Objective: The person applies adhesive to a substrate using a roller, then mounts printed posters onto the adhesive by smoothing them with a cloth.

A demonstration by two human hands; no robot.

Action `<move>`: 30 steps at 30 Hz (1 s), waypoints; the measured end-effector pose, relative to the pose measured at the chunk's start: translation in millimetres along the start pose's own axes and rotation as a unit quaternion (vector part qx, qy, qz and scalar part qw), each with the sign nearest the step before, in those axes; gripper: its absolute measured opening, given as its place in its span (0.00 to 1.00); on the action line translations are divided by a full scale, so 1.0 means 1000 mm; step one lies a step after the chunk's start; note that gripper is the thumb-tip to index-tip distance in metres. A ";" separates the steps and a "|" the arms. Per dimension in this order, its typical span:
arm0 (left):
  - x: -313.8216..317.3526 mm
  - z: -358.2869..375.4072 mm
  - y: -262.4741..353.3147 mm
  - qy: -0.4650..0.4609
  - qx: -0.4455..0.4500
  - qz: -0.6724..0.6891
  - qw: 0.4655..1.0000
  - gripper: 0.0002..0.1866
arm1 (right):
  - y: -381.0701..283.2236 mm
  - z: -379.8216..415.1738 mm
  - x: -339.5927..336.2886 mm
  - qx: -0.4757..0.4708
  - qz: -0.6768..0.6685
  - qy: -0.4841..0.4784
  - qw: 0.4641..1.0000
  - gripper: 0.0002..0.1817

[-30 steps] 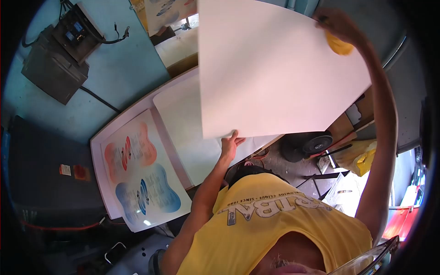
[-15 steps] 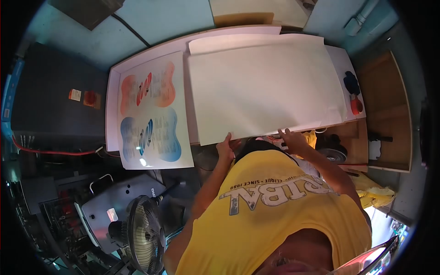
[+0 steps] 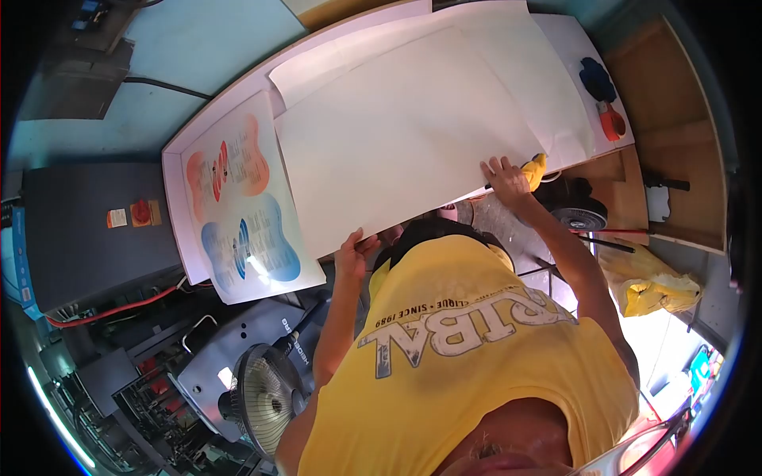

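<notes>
A large blank white sheet of paper covers much of the table, lying on other white paper. My left hand is at its near left corner, closed with thumb and fingers on the edge. My right hand grips the sheet's near edge further right, fingers on top and thumb hidden. Just beyond that hand is a yellow cloth. A printed sheet with red and blue shapes lies left of the blank paper.
A red object and a dark blue one lie at the table's right end. Below that end is a black fan. A standing fan and a grey machine are on my left.
The view has tilted. The top blank sheet now lies at an angle, its far edge showing apart from the paper beneath. My right hand has moved right along the near edge.
</notes>
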State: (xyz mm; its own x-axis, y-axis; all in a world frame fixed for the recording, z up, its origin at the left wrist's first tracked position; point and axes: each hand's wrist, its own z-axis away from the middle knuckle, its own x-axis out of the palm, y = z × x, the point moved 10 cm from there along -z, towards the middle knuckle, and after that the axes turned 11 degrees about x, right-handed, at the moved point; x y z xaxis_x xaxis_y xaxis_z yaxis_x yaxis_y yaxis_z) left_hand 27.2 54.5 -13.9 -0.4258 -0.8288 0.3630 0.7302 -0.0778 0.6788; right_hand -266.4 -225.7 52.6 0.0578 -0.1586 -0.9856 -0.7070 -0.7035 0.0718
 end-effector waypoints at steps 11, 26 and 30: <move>0.113 0.137 0.135 0.009 0.669 -0.611 0.423 0.31 | 0.011 -0.039 -0.117 -0.016 -0.089 -0.199 0.976 0.07; 0.250 -0.142 0.177 -0.109 0.573 -0.757 0.295 0.47 | 0.082 -0.333 -0.064 -0.016 0.008 -0.065 0.998 0.22; 0.229 -0.199 0.168 -0.089 0.509 -0.770 0.374 0.48 | 0.047 -0.323 -0.088 0.011 0.007 0.200 0.980 0.29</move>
State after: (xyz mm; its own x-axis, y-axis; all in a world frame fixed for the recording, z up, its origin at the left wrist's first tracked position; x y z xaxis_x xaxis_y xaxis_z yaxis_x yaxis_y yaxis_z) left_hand 158.7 -258.8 56.3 -0.0163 -0.1782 -0.9839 -0.9978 -0.0609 0.0276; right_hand -76.7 -468.6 192.4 0.3163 -0.4310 -0.8451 -0.7249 -0.6845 0.0777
